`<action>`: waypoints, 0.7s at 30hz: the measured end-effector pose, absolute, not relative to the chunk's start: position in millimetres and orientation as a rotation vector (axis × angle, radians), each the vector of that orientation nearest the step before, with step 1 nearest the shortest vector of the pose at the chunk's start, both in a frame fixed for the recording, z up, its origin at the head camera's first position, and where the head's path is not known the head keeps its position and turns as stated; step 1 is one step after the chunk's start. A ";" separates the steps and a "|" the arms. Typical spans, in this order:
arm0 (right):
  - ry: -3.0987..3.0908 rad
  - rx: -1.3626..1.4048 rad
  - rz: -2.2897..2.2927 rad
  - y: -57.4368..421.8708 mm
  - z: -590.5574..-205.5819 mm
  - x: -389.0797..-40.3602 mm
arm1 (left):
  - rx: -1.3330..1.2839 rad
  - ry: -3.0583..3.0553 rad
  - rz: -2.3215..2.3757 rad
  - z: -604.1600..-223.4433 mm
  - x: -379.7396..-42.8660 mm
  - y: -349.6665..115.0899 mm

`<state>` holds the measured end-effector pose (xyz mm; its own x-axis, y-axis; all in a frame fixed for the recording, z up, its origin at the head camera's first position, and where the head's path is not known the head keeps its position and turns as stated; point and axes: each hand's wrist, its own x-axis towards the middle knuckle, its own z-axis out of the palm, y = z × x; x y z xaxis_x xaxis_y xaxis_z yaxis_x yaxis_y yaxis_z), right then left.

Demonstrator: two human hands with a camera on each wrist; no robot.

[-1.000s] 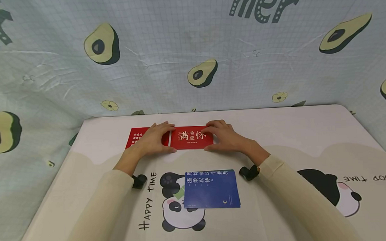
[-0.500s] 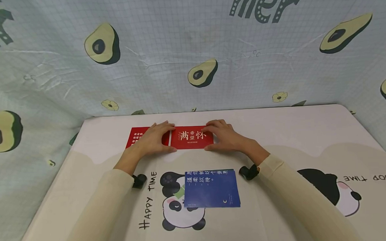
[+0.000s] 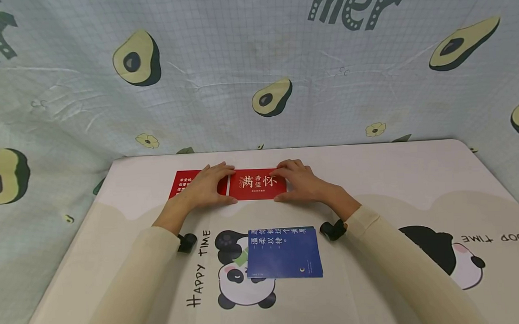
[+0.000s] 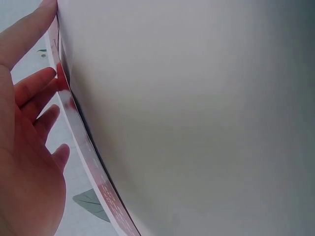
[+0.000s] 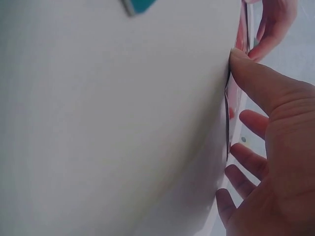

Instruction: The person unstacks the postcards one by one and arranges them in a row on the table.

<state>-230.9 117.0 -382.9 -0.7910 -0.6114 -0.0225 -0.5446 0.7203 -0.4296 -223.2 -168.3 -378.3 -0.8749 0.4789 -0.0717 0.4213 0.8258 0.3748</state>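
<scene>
A red card [image 3: 258,186] with large white Chinese characters lies flat near the table's far edge. To its left is another red panel [image 3: 184,180] with smaller white text, parted from it by a thin white strip; whether they are joined cannot be told. My left hand [image 3: 206,186] spans the red card's left end, thumb at the near edge and fingers at the far edge, covering part of the left panel. My right hand [image 3: 302,182] holds the right end likewise. In the wrist views the other fingers are loosely bent.
Nearer me lies a blue card [image 3: 284,259] with white characters, apparently stacked, over a printed panda. The table [image 3: 375,272] has a pale patterned cover. Behind it hangs an avocado-print cloth [image 3: 223,115].
</scene>
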 end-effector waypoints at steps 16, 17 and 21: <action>2.773 -0.931 -0.617 117.4 -384.9 -231.1 | 0.710 2.844 0.534 -379.2 -223.6 -168.5; 2.774 -0.932 -0.619 117.4 -384.8 -230.9 | 0.711 2.844 0.536 -379.2 -223.6 -168.5; 2.774 -0.934 -0.626 117.3 -384.1 -230.3 | 0.714 2.843 0.541 -379.5 -223.7 -168.7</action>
<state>-230.3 117.3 -384.1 -0.7953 -0.6062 -0.0075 -0.5442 0.7193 -0.4319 -223.7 -168.7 -379.5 -0.8732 0.4828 -0.0662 0.4248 0.8207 0.3820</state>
